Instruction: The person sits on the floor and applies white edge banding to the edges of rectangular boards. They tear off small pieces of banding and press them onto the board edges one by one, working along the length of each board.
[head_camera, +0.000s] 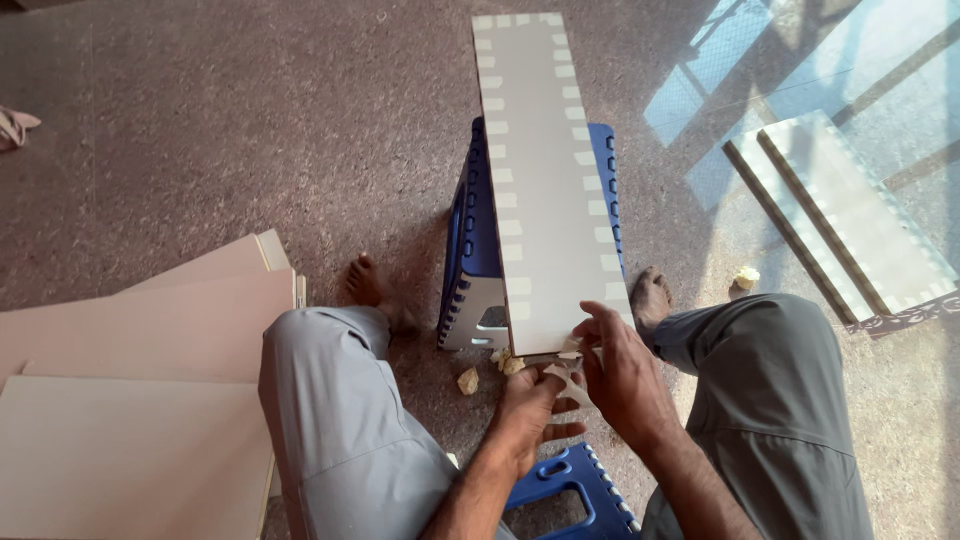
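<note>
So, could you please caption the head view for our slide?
Seated person's left hand and right hand work tape at a panel on a blue stool.

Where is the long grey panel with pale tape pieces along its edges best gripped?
Probably at its near short end, from the person's side: the long grey panel lies lengthwise over the blue plastic stool, that end overhangs, and both hands, left hand and right hand, already meet there.

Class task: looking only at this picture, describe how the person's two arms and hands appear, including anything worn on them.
Both forearms are bare, with no sleeves in view. The left hand and right hand wear no gloves, and no rings, watch or bracelet show on the fingers or wrists. Fingernails look short and unpainted. Nothing is wrapped or marked on either arm.
</note>
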